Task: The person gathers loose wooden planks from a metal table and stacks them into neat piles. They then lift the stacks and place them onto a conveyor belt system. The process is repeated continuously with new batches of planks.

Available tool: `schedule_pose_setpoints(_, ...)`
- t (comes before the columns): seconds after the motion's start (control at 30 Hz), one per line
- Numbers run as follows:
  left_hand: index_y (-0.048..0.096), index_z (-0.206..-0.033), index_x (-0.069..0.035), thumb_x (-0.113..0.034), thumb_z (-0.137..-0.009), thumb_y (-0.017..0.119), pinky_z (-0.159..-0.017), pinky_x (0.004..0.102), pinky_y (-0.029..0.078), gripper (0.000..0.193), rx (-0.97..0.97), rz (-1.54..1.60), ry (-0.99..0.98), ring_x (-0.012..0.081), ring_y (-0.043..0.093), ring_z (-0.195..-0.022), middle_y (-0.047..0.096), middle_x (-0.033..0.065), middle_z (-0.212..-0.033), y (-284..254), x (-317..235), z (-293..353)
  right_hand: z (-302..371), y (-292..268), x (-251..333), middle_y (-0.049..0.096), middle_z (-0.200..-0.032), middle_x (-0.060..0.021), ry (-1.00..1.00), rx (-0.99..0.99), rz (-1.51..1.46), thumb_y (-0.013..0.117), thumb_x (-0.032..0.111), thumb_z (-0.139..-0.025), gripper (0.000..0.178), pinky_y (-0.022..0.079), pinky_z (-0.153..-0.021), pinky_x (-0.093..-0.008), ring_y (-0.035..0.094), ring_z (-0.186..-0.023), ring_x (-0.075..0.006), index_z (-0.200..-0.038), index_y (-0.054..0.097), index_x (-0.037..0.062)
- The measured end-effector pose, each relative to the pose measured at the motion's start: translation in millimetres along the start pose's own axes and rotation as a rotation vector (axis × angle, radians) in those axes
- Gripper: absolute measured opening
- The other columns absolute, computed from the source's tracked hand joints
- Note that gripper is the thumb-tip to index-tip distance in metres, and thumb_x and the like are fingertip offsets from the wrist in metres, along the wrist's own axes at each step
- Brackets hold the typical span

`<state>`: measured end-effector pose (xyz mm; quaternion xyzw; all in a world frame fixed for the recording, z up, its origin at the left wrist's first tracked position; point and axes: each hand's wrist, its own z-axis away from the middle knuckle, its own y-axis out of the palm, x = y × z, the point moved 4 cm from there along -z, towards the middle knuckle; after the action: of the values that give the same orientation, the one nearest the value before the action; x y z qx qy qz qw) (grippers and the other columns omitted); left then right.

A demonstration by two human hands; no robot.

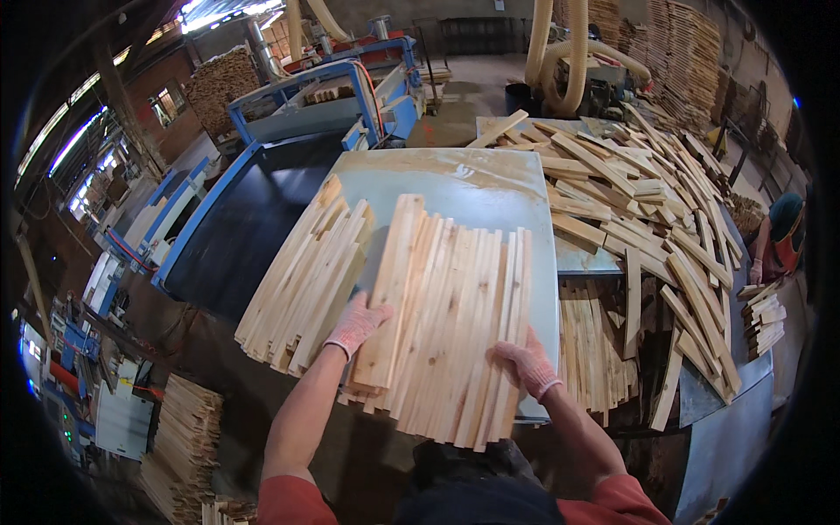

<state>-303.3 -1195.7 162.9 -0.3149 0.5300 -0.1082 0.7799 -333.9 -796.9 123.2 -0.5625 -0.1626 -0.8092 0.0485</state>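
A row of pale wooden strips [451, 324] lies side by side on the light metal tabletop [499, 188], its near ends jutting past the front edge. My left hand [359, 324], in a pinkish knit glove, grips the row's left side, its thumb over a wider board [392, 302]. On the opposite side, my right hand [527, 363], gloved alike, holds the outer strips; some of its fingers are hidden. A second group of strips [311, 276] rests left of this row, near my left hand, with uneven ends.
A loose heap of wooden slats [621, 175] covers the bench at right. A blue-framed machine with a dark belt [254, 219] stands at left. Stacked strips [184, 446] sit low at left, more strips [595, 341] under the bench. Another person [779, 236] is at far right.
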Motion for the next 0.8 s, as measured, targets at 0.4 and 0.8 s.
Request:
schedule_pose_setpoints(0.4,0.04,-0.16,0.009,-0.042,-0.076,0.09,-0.116,0.0441,0.051,0.11,-0.131,-0.644,-0.192,0.0412,0.064,-0.136,0.062,0.0315,-0.149,-54,-50,-49,-95,65,76,0.077,-0.11,-0.0316,0.202,0.176,1.229,0.053,0.082,-0.098,0.094,0.058,-0.097,-0.0496,0.076,-0.11,-0.0425,-0.129,0.068,-0.0059)
schedule_pose_setpoints(0.8,0.05,-0.159,0.005,-0.033,-0.085,0.083,-0.108,0.0381,0.053,0.09,0.159,0.614,-0.016,0.0281,0.068,-0.122,0.068,0.0195,-0.136,-81,-22,-19,-85,65,46,0.078,-0.117,-0.0271,-0.02,-0.247,1.15,0.051,0.074,-0.102,0.083,0.057,-0.1,-0.0505,0.074,-0.113,-0.0436,-0.137,0.069,0.0004)
